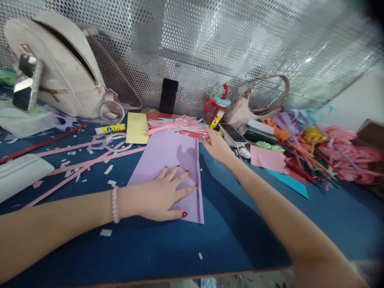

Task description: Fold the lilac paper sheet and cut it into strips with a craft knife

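Clock centred on the purple paper [163, 150], 12 pointing away from the wearer. At 10 to 11 I see a pale backpack [70, 86], zip open, a phone [27, 86] in front of it. White pouch [25, 174] at 9, cut off at the edge. Pink strips [97, 161] at 9 to 10, crossing, white scraps [108, 169] around them on the blue desk [168, 256]. Yellow glue stick [112, 129] at 10 to 11, then a yellow sheet [137, 127] at 11, just beside the paper.

The left hand [163, 196], bead bracelet [115, 205] on the wrist, is unclenched, palm down on the purple paper, fingers spread, little grip to speak of. Paper lies flat on the desk in front of the wearer, narrow fold along its right edge. At 12, a strip bundle [163, 125] with a ring [182, 123] on top; behind, a black phone [169, 96] standing upright.

Right hand [219, 147] at 2, near the paper's far right corner, fingers bent; I can't tell if it grasps anything. Handbag [240, 110] at 1 to 2. Pink sheet [267, 158] between 2 and 3, blue sheet [289, 183] at 3, tangled ribbons [342, 152] further right.
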The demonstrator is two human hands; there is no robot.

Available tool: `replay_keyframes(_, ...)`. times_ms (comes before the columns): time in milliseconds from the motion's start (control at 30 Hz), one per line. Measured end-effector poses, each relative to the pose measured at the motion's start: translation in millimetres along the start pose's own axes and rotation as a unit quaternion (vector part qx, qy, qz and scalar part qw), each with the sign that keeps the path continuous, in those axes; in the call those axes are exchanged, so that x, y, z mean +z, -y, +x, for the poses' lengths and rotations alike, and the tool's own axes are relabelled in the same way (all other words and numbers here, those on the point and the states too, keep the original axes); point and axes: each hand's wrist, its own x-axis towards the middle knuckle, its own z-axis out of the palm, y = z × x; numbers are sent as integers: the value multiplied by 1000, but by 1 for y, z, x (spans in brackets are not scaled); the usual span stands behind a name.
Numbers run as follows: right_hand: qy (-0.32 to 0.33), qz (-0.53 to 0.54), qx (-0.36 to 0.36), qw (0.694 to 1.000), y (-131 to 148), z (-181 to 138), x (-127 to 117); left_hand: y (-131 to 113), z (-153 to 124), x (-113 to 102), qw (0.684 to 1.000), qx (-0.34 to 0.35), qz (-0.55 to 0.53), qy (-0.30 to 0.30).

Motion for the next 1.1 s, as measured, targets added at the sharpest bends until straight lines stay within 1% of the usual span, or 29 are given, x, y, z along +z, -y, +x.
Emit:
replay_keyframes(33, 7, -38, 8, 999, -3, -12, -6, -3, 0, 1, 1000, -10, -1, -1)
replay_keyframes(100, 17, -113, 50, 992, -13, -36, -15, -8, 1, 3, 1000, -28, 3, -8)
replay_keyframes(167, 32, -177, 106, 978, -28, -55, -20, -11, 2, 4, 999, -17, 14, -28)
replay_keyframes(200, 45, -201, 129, 970, -35, -62, -21, -12, 2, 4, 999, 7, 22, -40)
replay_keyframes(267, 82, -228, 157, 957, -47, -73, -21, -11, 2, 3, 995, 77, 29, -52)
replay_keyframes(333, 116, -237, 161, 951, -54, -79, -21, -9, 3, 3, 990, 133, 23, -43)
replay_keyframes(367, 128, -239, 156, 950, -54, -82, -21, -8, 3, 3, 988, 147, 16, -34)
replay_keyframes(500, 145, -233, 119, 954, -42, -105, -28, -4, 4, 3, 988, 153, -7, -13)
replay_keyframes(600, 136, -217, 94, 962, -23, -137, -34, -5, 5, 3, 991, 132, -10, -20)
replay_keyframes(633, 121, -198, 67, 970, -16, -150, -36, -5, 5, 4, 992, 123, -10, -23)
replay_keyframes(700, 76, -148, -23, 986, -1, -178, -40, -6, 5, 5, 993, 114, -6, -25)
replay_keyframes(733, 59, -120, -67, 989, 8, -191, -42, -6, 5, 5, 993, 113, -4, -24)
replay_keyframes(767, 54, -96, -106, 988, 16, -203, -44, -7, 5, 6, 993, 113, -2, -25)
replay_keyframes(833, 70, -58, -167, 982, 33, -224, -50, -6, 5, 7, 993, 113, 2, -28)
replay_keyframes(867, 86, -47, -184, 978, 42, -232, -53, -6, 5, 8, 993, 113, 4, -31)
replay_keyframes(900, 96, -38, -197, 975, 50, -239, -56, -6, 5, 9, 993, 113, 4, -33)
replay_keyframes(1000, 121, -29, -197, 973, 69, -251, -61, -5, 5, 10, 993, 111, 7, -35)
replay_keyframes(1100, 132, -24, -191, 972, 78, -255, -59, -6, 4, 9, 992, 118, 14, -38)
